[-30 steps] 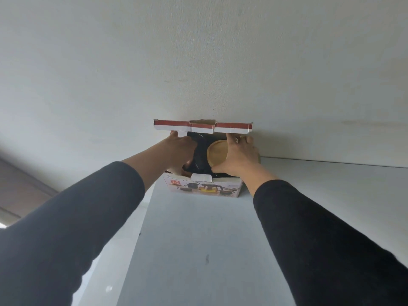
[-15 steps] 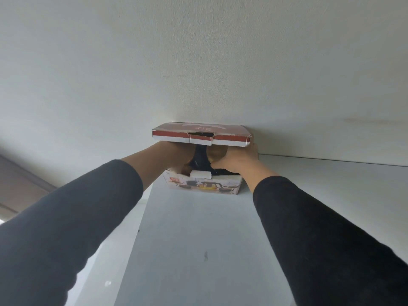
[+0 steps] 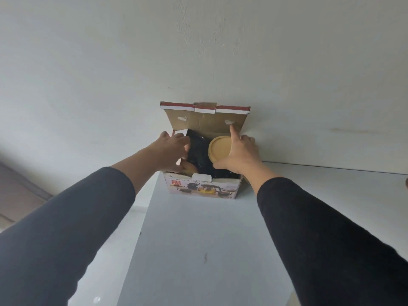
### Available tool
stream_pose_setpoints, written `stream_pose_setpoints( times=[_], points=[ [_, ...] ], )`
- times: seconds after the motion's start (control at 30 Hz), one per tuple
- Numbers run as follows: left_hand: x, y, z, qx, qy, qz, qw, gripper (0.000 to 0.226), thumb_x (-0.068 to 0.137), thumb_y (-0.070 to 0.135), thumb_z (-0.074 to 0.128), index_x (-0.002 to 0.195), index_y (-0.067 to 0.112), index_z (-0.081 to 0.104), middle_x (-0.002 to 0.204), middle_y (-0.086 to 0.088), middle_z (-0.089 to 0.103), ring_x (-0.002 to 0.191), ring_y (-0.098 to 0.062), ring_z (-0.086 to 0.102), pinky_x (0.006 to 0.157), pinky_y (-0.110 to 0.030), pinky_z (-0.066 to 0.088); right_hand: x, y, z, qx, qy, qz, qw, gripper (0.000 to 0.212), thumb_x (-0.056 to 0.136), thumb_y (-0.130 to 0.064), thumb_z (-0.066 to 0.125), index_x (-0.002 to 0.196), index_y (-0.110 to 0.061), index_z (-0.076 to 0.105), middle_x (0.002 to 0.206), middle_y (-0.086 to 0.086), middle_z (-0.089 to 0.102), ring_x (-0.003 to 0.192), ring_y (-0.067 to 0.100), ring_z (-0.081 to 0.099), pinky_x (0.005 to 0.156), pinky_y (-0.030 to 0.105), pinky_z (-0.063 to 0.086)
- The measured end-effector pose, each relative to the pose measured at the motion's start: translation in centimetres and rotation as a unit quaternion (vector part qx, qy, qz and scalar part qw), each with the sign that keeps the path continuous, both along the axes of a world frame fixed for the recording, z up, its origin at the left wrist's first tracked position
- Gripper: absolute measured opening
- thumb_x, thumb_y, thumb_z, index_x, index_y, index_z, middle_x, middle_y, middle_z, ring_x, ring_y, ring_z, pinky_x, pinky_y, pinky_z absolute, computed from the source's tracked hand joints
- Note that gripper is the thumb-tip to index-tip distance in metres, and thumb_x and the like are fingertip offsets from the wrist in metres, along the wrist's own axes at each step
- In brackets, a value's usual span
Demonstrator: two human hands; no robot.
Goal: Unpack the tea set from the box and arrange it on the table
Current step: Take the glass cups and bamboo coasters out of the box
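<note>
A cardboard tea set box (image 3: 202, 189) with a printed front stands at the far end of the white table (image 3: 198, 250), against the wall. Its lid flap (image 3: 205, 121) stands upright and open. Inside show a round wooden disc (image 3: 217, 149) and a black glossy item (image 3: 198, 151). My left hand (image 3: 170, 149) reaches into the box's left side, fingers curled on the black item. My right hand (image 3: 242, 153) holds the wooden disc by its edge, index finger pointing up against the lid flap. The rest of the contents is hidden.
A plain white wall (image 3: 198, 51) rises directly behind the box. The table's left edge (image 3: 136, 239) runs toward me, with floor (image 3: 17, 195) beyond it. A small brown thing (image 3: 406, 183) peeks in at the right border.
The lid, lowered over the box half a second ago, is now raised upright again. The wooden disc and black item are exposed, and both hands stay at the box's opening.
</note>
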State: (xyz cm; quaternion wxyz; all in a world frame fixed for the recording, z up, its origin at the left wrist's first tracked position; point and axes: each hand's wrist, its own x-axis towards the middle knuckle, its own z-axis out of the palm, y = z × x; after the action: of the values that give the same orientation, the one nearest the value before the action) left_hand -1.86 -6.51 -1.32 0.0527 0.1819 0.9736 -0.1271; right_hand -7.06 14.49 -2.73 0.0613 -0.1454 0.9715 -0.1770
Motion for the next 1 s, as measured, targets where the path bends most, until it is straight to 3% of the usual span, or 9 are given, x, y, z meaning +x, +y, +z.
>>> stream_pose_setpoints(
  times=[0.23,0.3,0.37,0.47,0.67,0.83,0.93,1.0],
  points=[
    [0.9,-1.3,1.2,0.111,0.023,0.055,0.992,0.031,0.088,0.04,0.055,0.116,0.029,0.061,0.133,0.009,0.05,0.131,-0.012,0.031,0.105,-0.041,0.027,1.2,0.7,2.4,-0.026,0.001,-0.047,0.999,0.122,0.055,-0.054,0.079,0.146,-0.029,0.003,0.138,0.011,0.037,0.124,0.031,0.039,0.094,0.04,0.042],
    [1.2,-1.4,1.8,0.133,0.032,0.062,0.989,0.032,0.09,0.042,0.053,0.118,0.028,0.059,0.13,0.007,0.055,0.128,-0.014,0.04,0.107,-0.043,0.027,1.9,0.9,2.9,-0.034,0.003,-0.058,0.998,0.12,0.057,-0.051,0.08,0.146,-0.029,0.003,0.139,0.011,0.035,0.125,0.031,0.039,0.094,0.04,0.043],
    [1.6,-1.2,2.7,0.18,0.027,0.073,0.981,0.031,0.092,0.04,0.051,0.119,0.024,0.057,0.119,0.001,0.063,0.108,-0.019,0.056,0.098,-0.038,0.036,2.7,1.2,3.5,-0.04,0.005,-0.064,0.997,0.119,0.059,-0.048,0.081,0.146,-0.028,0.003,0.139,0.012,0.033,0.124,0.031,0.04,0.093,0.039,0.043],
    [2.3,-0.2,4.2,0.284,0.021,0.099,0.953,0.028,0.094,0.033,0.049,0.117,0.016,0.052,0.107,-0.005,0.064,0.082,-0.02,0.056,0.072,-0.028,0.041,3.9,2.0,4.7,-0.045,0.011,-0.071,0.996,0.119,0.059,-0.045,0.081,0.147,-0.027,0.002,0.139,0.013,0.032,0.124,0.031,0.04,0.093,0.039,0.043],
    [2.9,4.2,6.7,0.372,0.051,0.104,0.921,0.02,0.096,0.026,0.045,0.105,0.01,0.053,0.094,-0.01,0.061,0.079,-0.023,0.056,0.066,-0.029,0.045,6.4,5.1,7.3,-0.047,0.03,-0.112,0.992,0.12,0.058,-0.044,0.081,0.147,-0.025,0.001,0.137,0.013,0.031,0.123,0.032,0.04,0.093,0.038,0.042],
    [3.0,9.7,6.2,0.414,0.01,0.166,0.895,0.027,0.097,0.027,0.044,0.112,0.008,0.057,0.086,-0.003,0.058,0.064,-0.01,0.053,0.049,-0.018,0.037,8.3,9.8,8.4,-0.031,0.02,-0.169,0.985,0.116,0.057,-0.041,0.079,0.145,-0.027,0.005,0.133,0.011,0.031,0.12,0.03,0.041,0.089,0.037,0.043],
    [3.2,13.7,5.1,0.454,-0.046,0.203,0.866,0.029,0.097,0.024,0.043,0.104,0.002,0.06,0.081,-0.006,0.06,0.07,-0.018,0.06,0.053,-0.022,0.045,8.9,13.4,8.2,-0.028,0.017,-0.196,0.98,0.114,0.058,-0.041,0.079,0.144,-0.025,0.008,0.132,0.012,0.031,0.121,0.03,0.039,0.09,0.037,0.042],
    [3.0,16.8,4.2,0.48,-0.082,0.226,0.844,0.031,0.097,0.025,0.043,0.099,0.001,0.063,0.081,-0.011,0.064,0.075,-0.025,0.065,0.064,-0.031,0.054,8.9,16.0,7.7,-0.022,0.011,-0.213,0.977,0.113,0.058,-0.039,0.079,0.144,-0.025,0.008,0.131,0.011,0.031,0.121,0.029,0.038,0.088,0.036,0.042]
  ],
)
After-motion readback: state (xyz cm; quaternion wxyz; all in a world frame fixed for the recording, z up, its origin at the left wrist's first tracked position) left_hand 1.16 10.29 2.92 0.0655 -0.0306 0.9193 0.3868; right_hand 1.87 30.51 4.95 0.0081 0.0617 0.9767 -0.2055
